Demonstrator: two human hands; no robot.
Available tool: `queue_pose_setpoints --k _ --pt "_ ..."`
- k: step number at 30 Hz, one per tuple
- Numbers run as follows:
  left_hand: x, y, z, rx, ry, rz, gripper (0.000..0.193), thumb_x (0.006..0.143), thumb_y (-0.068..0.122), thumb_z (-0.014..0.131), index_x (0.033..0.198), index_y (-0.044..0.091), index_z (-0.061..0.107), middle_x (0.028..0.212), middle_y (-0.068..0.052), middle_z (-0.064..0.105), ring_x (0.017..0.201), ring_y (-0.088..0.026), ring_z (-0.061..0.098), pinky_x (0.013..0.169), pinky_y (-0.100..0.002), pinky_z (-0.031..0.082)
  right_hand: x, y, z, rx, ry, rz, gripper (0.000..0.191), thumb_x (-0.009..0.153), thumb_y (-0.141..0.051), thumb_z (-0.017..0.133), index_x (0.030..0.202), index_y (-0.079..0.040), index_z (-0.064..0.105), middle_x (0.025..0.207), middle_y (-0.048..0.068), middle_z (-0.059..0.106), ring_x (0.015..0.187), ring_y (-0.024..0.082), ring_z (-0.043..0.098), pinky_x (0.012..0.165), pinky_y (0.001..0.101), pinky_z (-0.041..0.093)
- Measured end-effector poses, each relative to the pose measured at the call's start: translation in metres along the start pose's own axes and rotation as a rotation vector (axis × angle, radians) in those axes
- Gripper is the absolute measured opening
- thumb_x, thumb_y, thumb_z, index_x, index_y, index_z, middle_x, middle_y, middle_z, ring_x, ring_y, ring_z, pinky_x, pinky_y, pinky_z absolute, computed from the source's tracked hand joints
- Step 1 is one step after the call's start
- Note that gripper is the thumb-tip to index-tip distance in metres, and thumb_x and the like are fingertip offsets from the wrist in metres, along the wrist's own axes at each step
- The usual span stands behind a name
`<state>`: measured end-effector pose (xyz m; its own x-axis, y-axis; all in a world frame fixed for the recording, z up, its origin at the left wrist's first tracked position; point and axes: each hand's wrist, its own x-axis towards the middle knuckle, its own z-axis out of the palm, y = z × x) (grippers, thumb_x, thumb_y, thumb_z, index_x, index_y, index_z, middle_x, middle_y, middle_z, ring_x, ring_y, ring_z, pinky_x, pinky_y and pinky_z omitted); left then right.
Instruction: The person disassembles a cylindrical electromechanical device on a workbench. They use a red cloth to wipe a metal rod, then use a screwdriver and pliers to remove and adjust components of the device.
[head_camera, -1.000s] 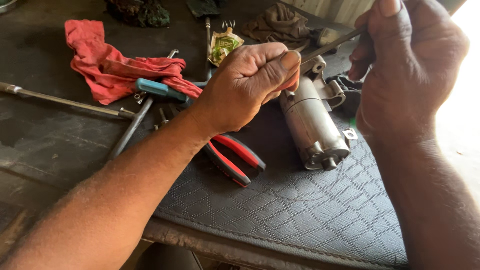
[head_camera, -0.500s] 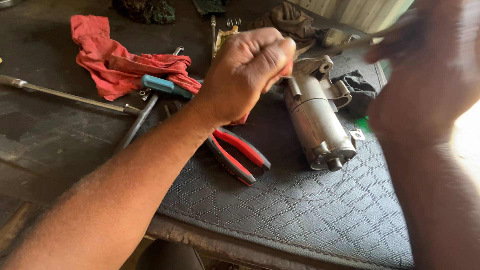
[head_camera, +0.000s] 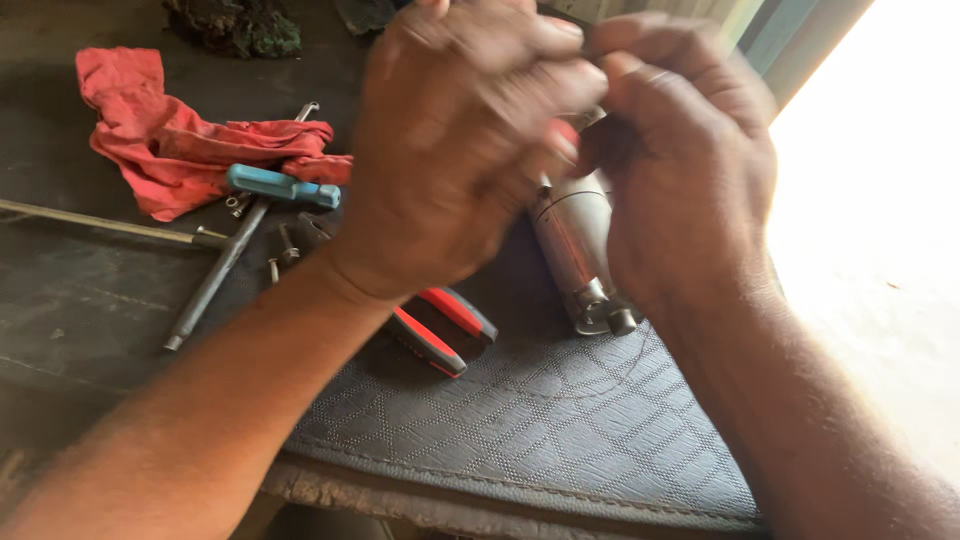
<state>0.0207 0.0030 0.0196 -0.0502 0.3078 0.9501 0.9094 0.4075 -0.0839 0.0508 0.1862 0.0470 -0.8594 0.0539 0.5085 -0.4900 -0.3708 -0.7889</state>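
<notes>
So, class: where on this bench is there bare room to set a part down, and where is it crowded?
Bare: the patterned mat in front of the pliers and motor. Crowded: beside the red rag, where the screwdriver, rod and loose bolts lie.

The cylindrical motor housing (head_camera: 575, 235) is dull grey metal, smooth. The mat (head_camera: 520, 420) under it looks like textured, stitched leatherette (matt). Far left, the red rag (head_camera: 170, 150) is crumpled cloth.
</notes>
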Motion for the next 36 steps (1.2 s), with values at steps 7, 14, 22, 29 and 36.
queue_pose_setpoints --k 7,14,22,29,36 --pt "0.002 -0.012 -0.003 0.103 -0.092 -0.002 0.029 0.117 0.035 0.050 0.128 0.012 0.064 0.110 -0.004 0.069 0.110 -0.025 0.065 0.108 -0.044 0.039 -0.005 -0.006 0.013 -0.298 -0.205 0.073 0.043 0.098 -0.001 0.049 0.141 0.003 0.049 0.099 0.012 0.068 0.078 0.015 0.067 0.066 0.0286 0.056" --pt "-0.012 -0.030 -0.002 0.053 -0.153 -0.044 0.022 0.115 0.030 0.056 0.102 0.015 0.063 0.091 0.003 0.069 0.087 -0.023 0.068 0.096 -0.044 0.042 0.001 -0.009 -0.002 -0.576 -0.136 -0.153 0.040 0.096 0.008 0.052 0.135 0.005 0.047 0.123 0.008 0.064 0.083 0.017 0.073 0.061 0.0296 0.054" --pt "-0.026 -0.073 -0.010 0.336 -0.130 -0.298 0.019 0.104 0.021 0.069 0.115 0.007 0.066 0.110 -0.011 0.069 0.103 -0.032 0.066 0.091 -0.048 0.047 0.017 -0.033 -0.041 -0.273 0.108 -0.349 0.021 0.102 0.010 0.053 0.117 0.007 0.067 0.108 0.013 0.067 0.089 0.020 0.068 0.067 0.0306 0.052" --pt "-0.043 -0.065 0.021 -0.021 -0.183 -0.352 0.052 0.108 0.037 0.062 0.140 -0.003 0.058 0.142 -0.022 0.060 0.135 -0.039 0.056 0.116 -0.044 0.044 -0.001 -0.042 -0.034 -0.368 0.178 -0.221 0.025 0.095 0.003 0.054 0.112 -0.001 0.071 0.098 0.005 0.068 0.085 0.016 0.068 0.077 0.0292 0.064" --pt "-0.043 -0.059 0.036 -0.829 -0.159 -0.880 0.075 0.102 0.056 0.054 0.148 -0.003 0.050 0.149 -0.016 0.057 0.142 -0.022 0.051 0.118 -0.033 0.037 -0.139 -0.048 -0.076 -1.863 0.100 -0.389 0.019 0.099 0.003 0.058 0.109 -0.009 0.069 0.098 0.010 0.073 0.094 0.021 0.071 0.085 0.0313 0.054"
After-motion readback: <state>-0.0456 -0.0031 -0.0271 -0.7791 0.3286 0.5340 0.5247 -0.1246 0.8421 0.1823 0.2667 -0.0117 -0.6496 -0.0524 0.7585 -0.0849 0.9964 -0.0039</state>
